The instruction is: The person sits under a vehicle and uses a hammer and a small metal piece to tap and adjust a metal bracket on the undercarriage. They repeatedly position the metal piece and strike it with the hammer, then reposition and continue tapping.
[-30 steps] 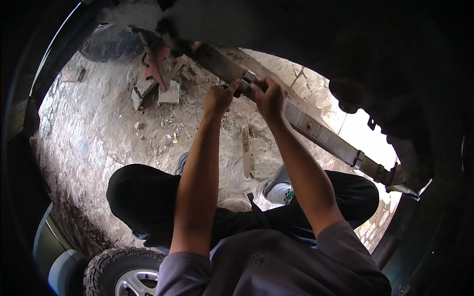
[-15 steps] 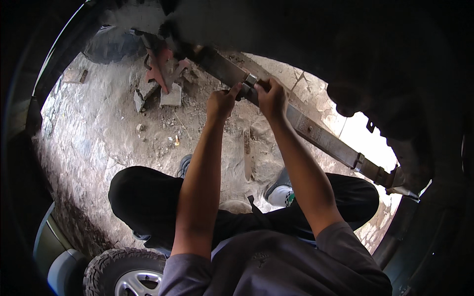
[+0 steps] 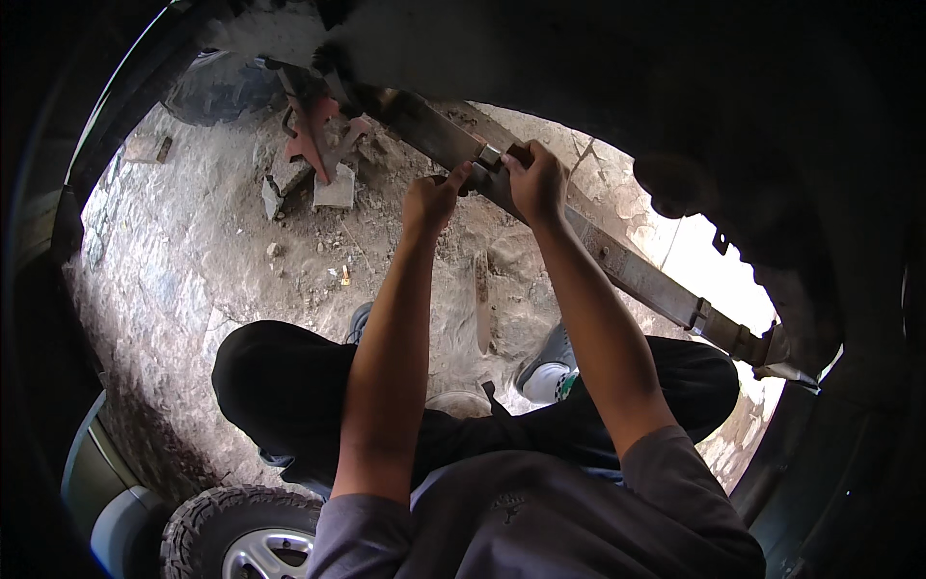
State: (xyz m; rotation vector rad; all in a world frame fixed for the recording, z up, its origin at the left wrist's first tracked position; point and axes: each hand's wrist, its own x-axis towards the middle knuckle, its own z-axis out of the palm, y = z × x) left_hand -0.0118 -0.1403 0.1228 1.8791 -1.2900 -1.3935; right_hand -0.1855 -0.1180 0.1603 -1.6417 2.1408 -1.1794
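A long grey leaf spring [image 3: 632, 270] runs slantwise from the upper middle down to the right. A shiny metal clip [image 3: 489, 154] wraps around it. My left hand [image 3: 430, 201] is closed at the near side of the clip, its thumb against the spring's lower edge. On the other side, my right hand [image 3: 537, 183] closes with its thumb and curled fingers at the clip's right end. The fingertips behind the spring are hidden from view.
Beyond my left hand stands a red jack stand [image 3: 307, 140] beside broken concrete blocks [image 3: 334, 188]. A tyre with a silver wheel [image 3: 246, 540] lies at lower left. A flat metal strip [image 3: 482, 304] lies on the dirt ground between my feet. Dark vehicle bodywork hangs overhead.
My right hand has shifted slightly up and to the right along the clip, its thumb more raised. The left hand has stayed nearly still.
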